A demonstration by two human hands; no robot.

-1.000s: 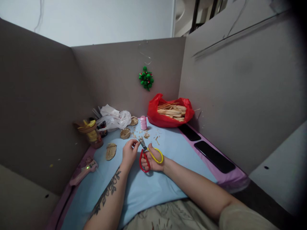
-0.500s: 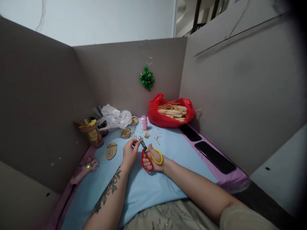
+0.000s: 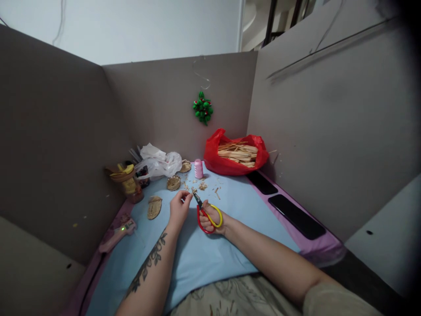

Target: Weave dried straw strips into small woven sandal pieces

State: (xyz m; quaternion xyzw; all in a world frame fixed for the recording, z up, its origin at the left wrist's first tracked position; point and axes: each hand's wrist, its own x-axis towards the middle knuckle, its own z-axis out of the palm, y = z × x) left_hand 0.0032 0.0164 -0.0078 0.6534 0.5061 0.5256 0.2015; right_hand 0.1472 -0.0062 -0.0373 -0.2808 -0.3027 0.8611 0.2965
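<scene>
My right hand (image 3: 212, 217) is wrapped round scissors (image 3: 199, 202) with one red and one yellow handle loop. Their blades point up and left, close to the fingertips of my left hand (image 3: 180, 204). Thumb and fingers of that left hand are pinched together; what they hold is too small to name. Just beyond the blades, pale straw scraps (image 3: 202, 186) lie on the blue cloth (image 3: 243, 245). Left of my left hand is a flat woven straw piece (image 3: 154, 207), and a small round woven one (image 3: 173, 183) lies farther back.
A red bag (image 3: 213, 162) of dry straw stands at the back right, with two black phones (image 3: 296, 217) nearer. A pink spool (image 3: 198, 168) stands mid-back. On the left are a white plastic bag (image 3: 167, 163), a jar (image 3: 133, 188) and a pink glue gun (image 3: 118, 235).
The scissors' handle loops have come closer together in my right hand, and the blades have closed. My left hand stays pinched in nearly the same place.
</scene>
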